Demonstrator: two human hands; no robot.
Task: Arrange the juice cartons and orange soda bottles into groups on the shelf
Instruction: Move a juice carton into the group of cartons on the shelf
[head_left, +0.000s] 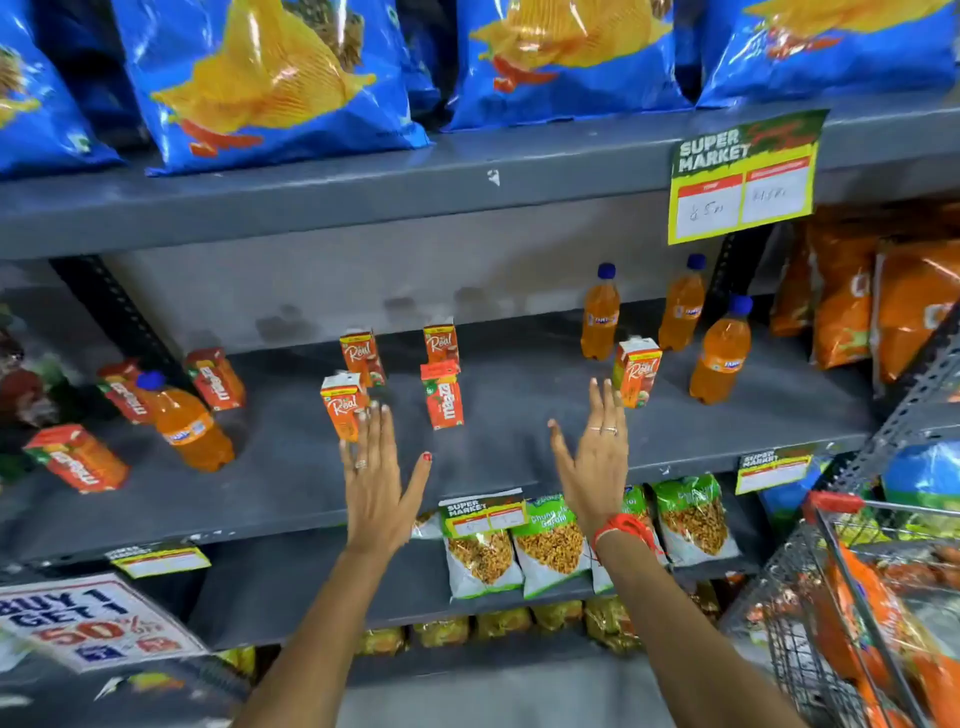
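On the grey middle shelf (519, 467) stand mixed juice cartons and orange soda bottles. Orange "Real" cartons stand at mid-shelf (344, 406), further back (360, 357) (441, 342), and at the right (636, 372). A red carton (442, 396) stands in the middle; three more red ones (78, 457) (215, 378) (124, 392) are at the left. Three soda bottles (600, 314) (683, 306) (721, 353) stand at the right, one (187, 423) at the left. My left hand (379, 478) is open, fingertips beside the front Real carton. My right hand (597, 457) is open, just left of the right Real carton.
Blue chip bags (260, 78) fill the shelf above, with a yellow price tag (743, 176) hanging from its edge. Orange snack bags (883, 301) crowd the shelf's right end. Green-white snack packs (550, 545) sit on the shelf below. A wire cart (857, 597) stands at the lower right.
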